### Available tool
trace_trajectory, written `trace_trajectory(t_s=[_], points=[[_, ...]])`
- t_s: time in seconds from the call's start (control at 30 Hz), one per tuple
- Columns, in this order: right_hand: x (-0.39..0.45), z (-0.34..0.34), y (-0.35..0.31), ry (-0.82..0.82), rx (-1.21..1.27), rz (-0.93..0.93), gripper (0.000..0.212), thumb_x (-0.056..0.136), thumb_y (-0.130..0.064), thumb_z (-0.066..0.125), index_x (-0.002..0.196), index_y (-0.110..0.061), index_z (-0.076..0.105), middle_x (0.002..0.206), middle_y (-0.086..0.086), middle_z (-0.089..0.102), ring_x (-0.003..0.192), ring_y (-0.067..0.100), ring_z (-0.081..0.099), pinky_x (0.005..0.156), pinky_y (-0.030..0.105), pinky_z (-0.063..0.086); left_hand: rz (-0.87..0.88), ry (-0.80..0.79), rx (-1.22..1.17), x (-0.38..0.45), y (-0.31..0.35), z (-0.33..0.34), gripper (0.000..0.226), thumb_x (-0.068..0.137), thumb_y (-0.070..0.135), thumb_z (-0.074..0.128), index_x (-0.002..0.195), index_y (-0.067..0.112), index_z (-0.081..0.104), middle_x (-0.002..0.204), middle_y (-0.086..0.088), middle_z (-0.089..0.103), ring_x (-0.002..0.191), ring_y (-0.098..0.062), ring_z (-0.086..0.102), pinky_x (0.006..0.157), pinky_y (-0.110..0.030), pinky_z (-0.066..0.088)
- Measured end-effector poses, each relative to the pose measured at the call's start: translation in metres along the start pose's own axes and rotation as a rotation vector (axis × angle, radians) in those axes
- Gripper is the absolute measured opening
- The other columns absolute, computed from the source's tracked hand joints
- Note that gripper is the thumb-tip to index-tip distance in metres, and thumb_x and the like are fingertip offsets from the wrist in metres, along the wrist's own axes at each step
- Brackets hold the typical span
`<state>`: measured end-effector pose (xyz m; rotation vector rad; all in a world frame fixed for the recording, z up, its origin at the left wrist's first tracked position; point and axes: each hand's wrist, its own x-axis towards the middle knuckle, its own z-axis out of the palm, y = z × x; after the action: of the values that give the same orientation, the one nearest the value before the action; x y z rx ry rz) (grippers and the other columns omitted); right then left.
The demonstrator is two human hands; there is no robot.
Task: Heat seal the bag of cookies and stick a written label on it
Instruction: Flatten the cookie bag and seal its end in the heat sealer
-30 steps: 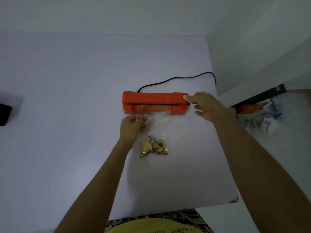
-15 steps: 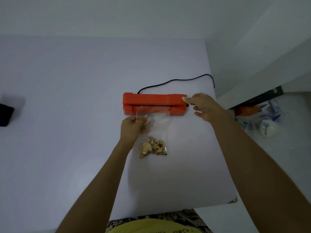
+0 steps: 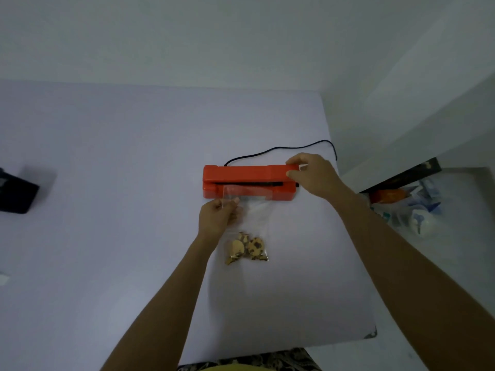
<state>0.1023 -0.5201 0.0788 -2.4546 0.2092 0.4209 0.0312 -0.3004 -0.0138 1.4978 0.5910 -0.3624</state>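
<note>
head | cookies [image 3: 246,247] in clear bag [image 3: 247,223] just below left hand [image 3: 217,218] | left hand pinches bag's upper edge | right hand [image 3: 312,178] grips red sealer [image 3: 249,182] lid end, apparently raised | bag mouth overlapping sealer's front, between hands

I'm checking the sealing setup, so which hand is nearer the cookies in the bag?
Left. The left hand pinches the bag just above the cookies; the right hand is farther away, gripping the sealer.
</note>
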Motion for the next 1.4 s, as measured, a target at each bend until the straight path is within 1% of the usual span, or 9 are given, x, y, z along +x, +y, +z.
trace_trajectory(t_s=[0.13,0.23,0.57,0.83,0.93,1.03,1.1,1.2,1.4], points=[[-0.014,-0.014,-0.013,-0.039,-0.197,-0.166,0.05,0.074,-0.019,0.078,0.121,-0.017,0.06,0.116,0.001,0.063,0.102,0.014,0.055,0.083,0.025,0.04,-0.013,0.004,-0.01,0.001,-0.002,-0.001,0.019,0.084,0.029,0.072,0.076,0.012,0.07,0.081,-0.009,0.075,0.075,-0.02,0.07,0.077,-0.033,0.059],[-0.023,-0.028,-0.035,0.028,-0.332,-0.288,0.046,0.075,-0.016,0.075,0.119,-0.016,0.062,0.111,0.005,0.067,0.106,0.024,0.057,0.09,0.036,0.047,-0.019,-0.004,-0.008,0.002,0.0,0.0,0.021,0.083,0.028,0.072,0.078,0.008,0.071,0.08,-0.01,0.074,0.071,-0.019,0.069,0.075,-0.033,0.059],[-0.043,-0.043,-0.16,-0.007,-0.313,-0.598,0.057,0.077,-0.035,0.076,0.127,-0.03,0.049,0.112,-0.005,0.064,0.104,0.011,0.047,0.089,0.033,0.04,-0.013,-0.035,0.042,-0.001,0.005,-0.004,0.021,0.084,0.023,0.07,0.077,0.003,0.07,0.074,-0.008,0.069,0.071,-0.02,0.061,0.076,-0.037,0.054],[-0.041,-0.039,-0.193,-0.058,-0.084,-0.594,0.051,0.081,-0.048,0.07,0.127,-0.033,0.051,0.119,-0.011,0.062,0.109,0.005,0.057,0.089,0.02,0.044,-0.007,-0.069,0.095,0.0,0.006,-0.008,0.021,0.087,0.022,0.067,0.082,0.001,0.07,0.075,-0.006,0.069,0.071,-0.018,0.06,0.072,-0.032,0.052],[-0.041,-0.042,-0.162,0.045,0.134,-0.474,0.033,0.084,-0.043,0.068,0.113,-0.028,0.06,0.108,-0.011,0.067,0.099,0.004,0.063,0.087,0.017,0.048,-0.002,-0.075,0.128,0.0,0.007,-0.01,0.021,0.087,0.023,0.066,0.077,0.005,0.069,0.072,-0.004,0.067,0.068,-0.017,0.059,0.069,-0.031,0.051],[-0.037,-0.03,-0.092,0.15,0.228,-0.101,0.017,0.088,-0.031,0.063,0.088,-0.016,0.07,0.086,-0.002,0.072,0.08,0.015,0.067,0.078,0.027,0.052,0.002,-0.059,0.151,0.0,0.007,-0.013,0.026,0.088,0.025,0.065,0.076,0.002,0.067,0.07,-0.003,0.063,0.065,-0.015,0.054,0.063,-0.027,0.045],[-0.039,-0.006,-0.034,0.034,0.089,0.239,0.019,0.088,-0.023,0.061,0.093,-0.008,0.071,0.086,0.008,0.072,0.076,0.021,0.065,0.076,0.03,0.052,0.0,-0.057,0.144,0.002,0.006,-0.015,0.031,0.088,0.026,0.065,0.082,-0.005,0.066,0.073,-0.007,0.062,0.067,-0.017,0.053,0.065,-0.03,0.045],[-0.054,0.041,0.024,-0.137,0.485,0.615,0.029,0.083,-0.019,0.073,0.105,-0.001,0.068,0.096,0.011,0.07,0.083,0.019,0.065,0.073,0.027,0.053,0.003,-0.069,0.137,0.004,0.006,-0.017,0.029,0.088,0.025,0.065,0.085,-0.004,0.067,0.075,-0.007,0.064,0.07,-0.019,0.056,0.07,-0.033,0.049],[-0.053,0.091,0.033,-0.145,0.831,0.486,0.031,0.081,-0.014,0.076,0.111,-0.012,0.067,0.11,0.006,0.07,0.104,0.017,0.065,0.095,0.032,0.051,0.007,-0.061,0.21,0.007,0.005,-0.023,0.014,0.087,0.016,0.058,0.087,0.008,0.068,0.085,-0.008,0.069,0.079,-0.027,0.064,0.077,-0.04,0.055]])
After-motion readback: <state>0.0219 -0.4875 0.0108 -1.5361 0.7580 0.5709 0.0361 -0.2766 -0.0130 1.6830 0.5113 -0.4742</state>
